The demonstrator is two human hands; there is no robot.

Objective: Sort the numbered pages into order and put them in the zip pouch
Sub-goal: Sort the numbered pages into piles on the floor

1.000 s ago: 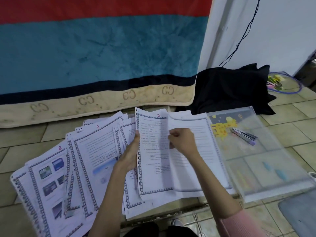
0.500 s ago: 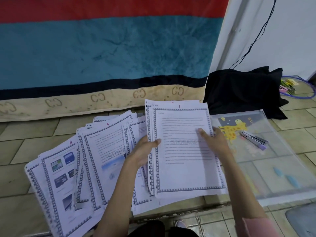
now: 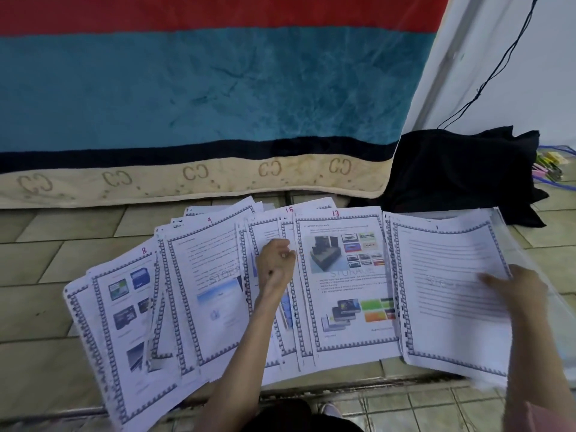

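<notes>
Several white pages with blue patterned borders and red handwritten numbers lie fanned across the tiled floor. From the left come page 8 [image 3: 121, 313], page 9 [image 3: 205, 285], page 15 [image 3: 288, 222] and page 13 [image 3: 346, 285]. My left hand [image 3: 276, 265] rests with curled fingers on the pages between 9 and 13. My right hand [image 3: 517, 289] holds a small stack topped by page 1 [image 3: 445, 291] at its right edge, over the clear zip pouch [image 3: 558, 307], which is mostly covered.
A red, teal and cream blanket [image 3: 199, 98] hangs behind the pages. A black cloth bag [image 3: 461, 169] lies at the back right under a dangling black cable [image 3: 495, 67]. Coloured pens [image 3: 548, 165] sit at the far right edge.
My right hand carried the page 1 stack to the right, onto the pouch, uncovering page 13. My left hand let go of that stack and came down on the fanned pages.
</notes>
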